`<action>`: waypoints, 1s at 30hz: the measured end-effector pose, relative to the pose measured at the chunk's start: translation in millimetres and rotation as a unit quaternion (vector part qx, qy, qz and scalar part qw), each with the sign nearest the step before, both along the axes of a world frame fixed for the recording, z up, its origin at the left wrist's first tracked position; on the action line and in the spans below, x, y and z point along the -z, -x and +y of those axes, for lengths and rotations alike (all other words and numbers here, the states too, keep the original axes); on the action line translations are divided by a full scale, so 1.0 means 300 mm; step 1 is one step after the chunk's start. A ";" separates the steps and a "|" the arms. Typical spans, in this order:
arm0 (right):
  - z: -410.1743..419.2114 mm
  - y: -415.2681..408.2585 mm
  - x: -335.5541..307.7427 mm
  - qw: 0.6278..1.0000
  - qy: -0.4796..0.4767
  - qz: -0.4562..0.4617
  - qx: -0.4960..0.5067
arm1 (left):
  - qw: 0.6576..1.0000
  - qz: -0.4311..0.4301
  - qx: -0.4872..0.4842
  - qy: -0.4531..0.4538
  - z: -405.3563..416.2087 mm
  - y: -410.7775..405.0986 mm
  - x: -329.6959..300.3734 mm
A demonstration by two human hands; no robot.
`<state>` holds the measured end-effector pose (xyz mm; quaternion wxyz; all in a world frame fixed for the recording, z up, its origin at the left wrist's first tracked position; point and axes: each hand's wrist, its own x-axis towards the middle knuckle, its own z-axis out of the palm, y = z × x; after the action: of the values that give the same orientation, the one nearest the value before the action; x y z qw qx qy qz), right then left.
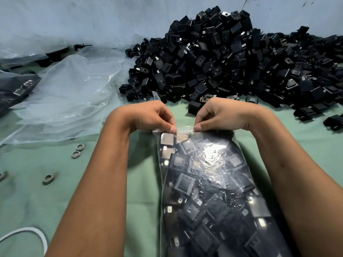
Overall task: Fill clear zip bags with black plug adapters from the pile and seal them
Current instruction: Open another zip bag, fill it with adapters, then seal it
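Observation:
A clear zip bag [209, 191] full of black plug adapters lies lengthwise on the green table, running from the bottom edge up to my hands. My left hand [150, 116] pinches the bag's top strip near its left end. My right hand [220, 113] pinches the same strip just right of the middle, and a short stretch of crinkled plastic shows between my thumbs. A big pile of loose black plug adapters [232, 60] covers the far right of the table, just beyond my hands.
A heap of empty clear bags [70, 101] lies at the left. Filled bags [16, 86] sit at the far left edge. Several small grey rings [48, 179] lie on the green table surface [144, 182]. A white cord [27, 232] curves at the bottom left.

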<state>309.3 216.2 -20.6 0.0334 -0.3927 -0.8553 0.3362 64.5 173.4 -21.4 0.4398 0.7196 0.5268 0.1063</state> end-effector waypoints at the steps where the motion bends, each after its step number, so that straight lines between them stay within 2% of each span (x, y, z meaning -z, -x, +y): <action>1: 0.001 -0.002 0.002 1.000 0.003 0.008 0.000 | 1.000 0.005 -0.007 -0.002 0.004 -0.007 0.001; 4: 0.002 0.015 0.011 1.000 -0.010 0.007 -0.012 | 0.999 0.031 0.001 -0.007 0.015 -0.061 0.004; 9: 0.004 0.015 0.014 1.000 -0.015 0.019 -0.005 | 1.000 0.003 0.018 0.010 0.013 -0.082 0.010; 12: 0.014 -0.017 0.005 1.000 -0.016 -0.004 0.009 | 1.000 0.009 0.022 0.007 0.010 -0.063 0.004; 16: 0.024 -0.051 0.003 1.000 0.007 -0.013 0.009 | 0.999 0.029 -0.004 -0.020 0.016 -0.099 0.008; 19: 0.026 -0.042 0.015 1.000 -0.004 -0.007 0.001 | 0.997 0.050 0.014 -0.058 0.014 -0.163 0.017; 25: 0.029 -0.049 0.014 1.000 -0.021 0.010 -0.005 | 0.998 0.014 0.023 -0.059 0.012 -0.169 0.025; 30: 0.045 -0.127 -0.001 0.999 0.026 0.021 0.026 | 0.998 0.026 0.019 -0.055 0.018 -0.163 0.026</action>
<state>347.4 229.6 -20.2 0.0502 -0.4080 -0.8351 0.3657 113.5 178.8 -29.1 0.3872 0.7552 0.5178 0.1080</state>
